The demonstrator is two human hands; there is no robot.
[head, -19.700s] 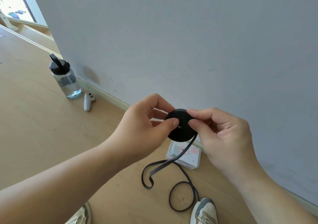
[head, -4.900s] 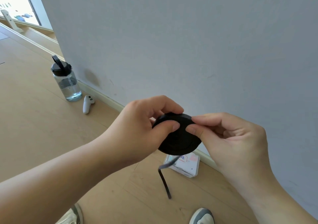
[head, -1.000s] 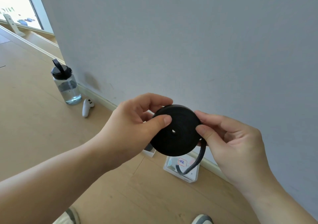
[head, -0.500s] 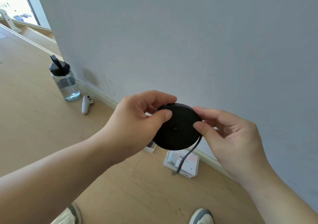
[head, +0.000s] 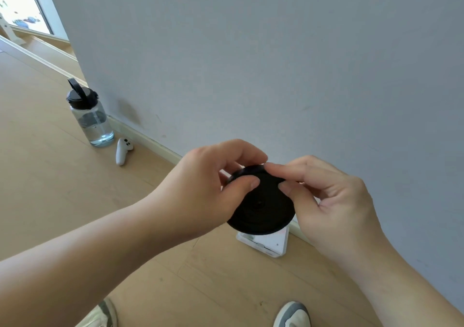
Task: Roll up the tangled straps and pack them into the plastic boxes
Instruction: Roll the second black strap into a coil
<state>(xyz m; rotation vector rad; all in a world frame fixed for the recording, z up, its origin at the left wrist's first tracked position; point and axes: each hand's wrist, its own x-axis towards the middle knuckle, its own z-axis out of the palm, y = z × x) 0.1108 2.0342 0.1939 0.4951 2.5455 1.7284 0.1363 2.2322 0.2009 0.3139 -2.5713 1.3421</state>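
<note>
Left hand (head: 200, 193) and right hand (head: 331, 201) both pinch the strap roll (head: 262, 206), above box (head: 268, 243) on floor.

The strap roll (head: 261, 206) is recorded as black; plastic box (head: 271, 245) white; bottle (head: 91, 118) clear, black-capped; controller (head: 122, 150) white; floor (head: 50, 176) pale wood-grained; wall (head: 251, 62) plain grey.

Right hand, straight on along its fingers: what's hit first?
The right hand points left and pinches the rolled black strap at its top edge, so that comes first. Past it, likely the left hand, which grips the other side.
</note>
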